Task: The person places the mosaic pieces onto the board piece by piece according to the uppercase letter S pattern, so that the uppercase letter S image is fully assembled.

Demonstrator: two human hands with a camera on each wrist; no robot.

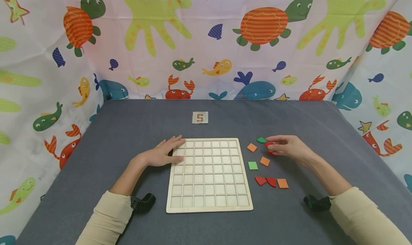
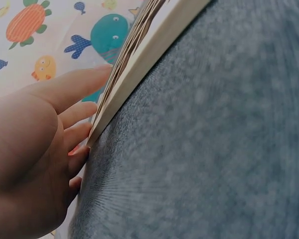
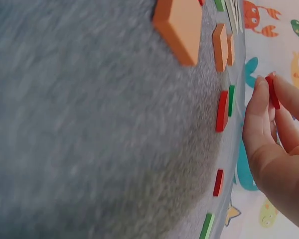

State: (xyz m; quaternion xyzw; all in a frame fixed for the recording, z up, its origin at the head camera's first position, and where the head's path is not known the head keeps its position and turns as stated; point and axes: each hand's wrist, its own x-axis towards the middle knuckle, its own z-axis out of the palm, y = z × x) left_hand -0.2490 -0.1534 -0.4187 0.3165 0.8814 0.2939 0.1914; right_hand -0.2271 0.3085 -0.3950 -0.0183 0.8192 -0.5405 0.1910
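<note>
My right hand pinches a small red piece between thumb and fingers, a little above the table to the right of the board. Under those fingers another red piece shows in part. At the upper left of a pale wooden grid board, my left hand rests with fingers extended, its fingertips and thumb touching the left edge. The board's square cells hold no coloured pieces. In the left wrist view the same hand lies against the board's side.
Right of the board lie a green piece, a light green square, orange squares and red quarter-round pieces. A small card with a grid figure lies behind the board. A patterned curtain borders the grey table.
</note>
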